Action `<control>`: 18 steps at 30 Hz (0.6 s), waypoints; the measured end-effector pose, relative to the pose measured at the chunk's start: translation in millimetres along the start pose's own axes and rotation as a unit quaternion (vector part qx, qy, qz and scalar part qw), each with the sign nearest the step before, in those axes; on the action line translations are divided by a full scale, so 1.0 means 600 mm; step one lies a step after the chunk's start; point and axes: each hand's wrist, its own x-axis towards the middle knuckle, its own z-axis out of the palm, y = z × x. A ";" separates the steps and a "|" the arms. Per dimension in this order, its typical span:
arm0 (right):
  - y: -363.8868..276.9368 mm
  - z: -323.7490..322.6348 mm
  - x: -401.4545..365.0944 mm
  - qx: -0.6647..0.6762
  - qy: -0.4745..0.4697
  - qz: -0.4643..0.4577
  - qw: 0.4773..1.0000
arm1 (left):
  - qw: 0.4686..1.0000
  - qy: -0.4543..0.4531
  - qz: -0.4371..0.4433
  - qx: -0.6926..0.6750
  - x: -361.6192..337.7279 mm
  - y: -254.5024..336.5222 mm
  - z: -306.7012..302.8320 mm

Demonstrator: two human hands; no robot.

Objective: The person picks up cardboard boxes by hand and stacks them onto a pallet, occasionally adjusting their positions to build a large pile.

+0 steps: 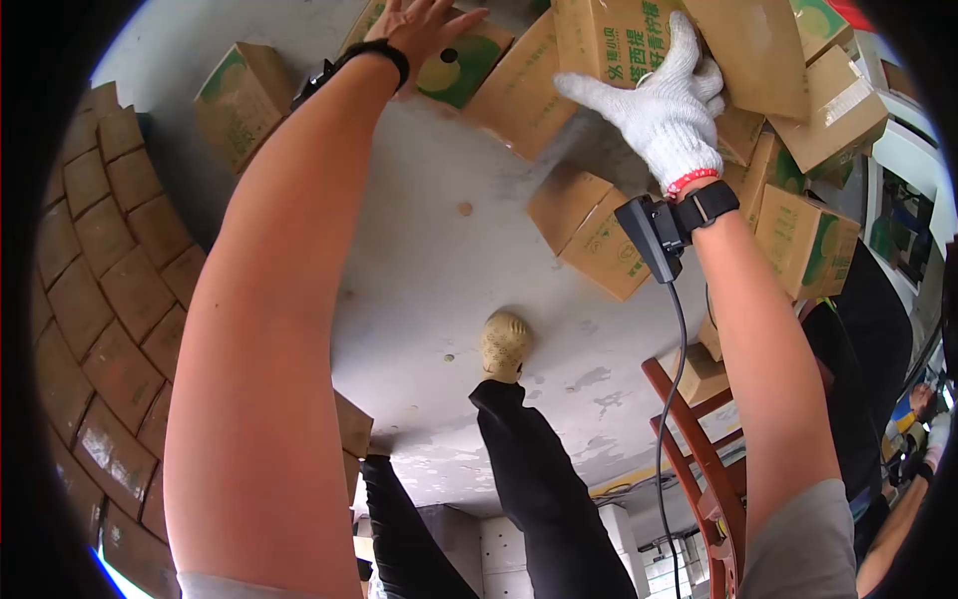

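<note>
Cardboard boxes on the grey floor, more of them crowded around both hands at the top of the view.

Left hand: bare, fingers spread wide, over a green-printed box; grip or contact cannot be told. Right hand: white knitted glove, thumb held well out from the fingers, in front of an upright box with green lettering; touch unclear. Counts: one box standing apart at far left; one box lying tilted below the gloved hand, the first marked; at least four in the right-hand pile, overlapping, full tally not possible. Also one stacked wall of boxes, one tan shoe, two dark trouser legs, one red-brown wooden frame, one black wrist device with cable on the right wrist.
</note>
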 end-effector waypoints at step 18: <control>-0.011 -0.344 -0.494 0.512 -0.355 0.016 0.782 | -0.248 0.232 -0.506 -0.793 -0.817 0.373 -0.720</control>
